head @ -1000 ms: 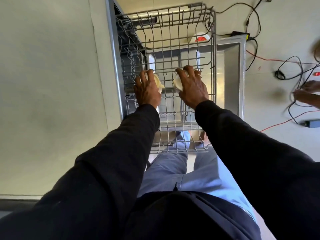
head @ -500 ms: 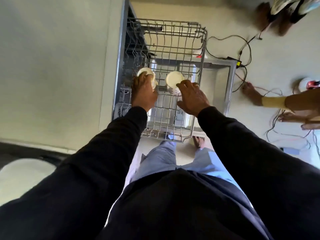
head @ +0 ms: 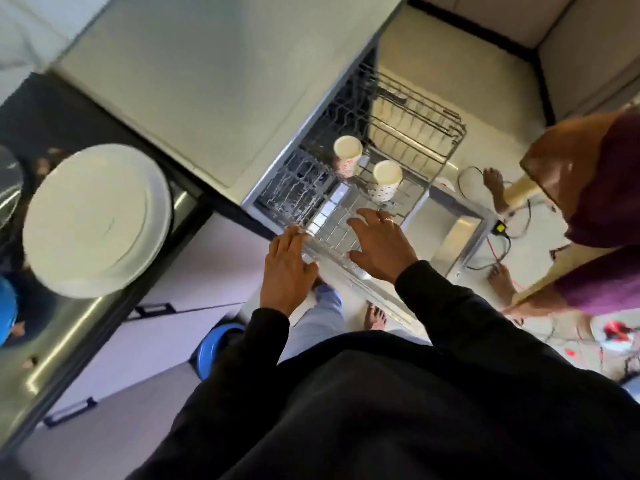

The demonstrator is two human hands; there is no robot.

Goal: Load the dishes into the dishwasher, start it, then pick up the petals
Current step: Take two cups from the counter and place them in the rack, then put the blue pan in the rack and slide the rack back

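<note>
The left hand [head: 287, 265] is lying flat and relaxed, fingers straight and slightly apart, holding nothing; its fingertips are reaching the near corner of the wire rack [head: 446, 147]. The right hand [head: 379, 247] is spreading wide just beside it, also holding nothing, palm down over the front rail of the rack and fingers stretching across the wires (a ring is showing on one finger). Whether the palm is pressing the rail or only hovering over it cannot be told.

Beyond the fingers, two pale cups are standing in the rack: the nearer cup [head: 386, 180] with small dark spots on its side, the farther cup [head: 348, 155] with a reddish print, close together but apart. The rack is sticking out of the open dishwasher [head: 294, 147], and the lowered door [head: 460, 230] is lying beneath it.

To the left, a large white plate [head: 97, 220] is sitting on the dark bench [head: 86, 109]. Below the left sleeve, a blue round thing [head: 218, 344] is resting on the floor. On the right, another person in purple clothing [head: 606, 188] is standing barefoot among cables [head: 500, 251] on the pale floor.
</note>
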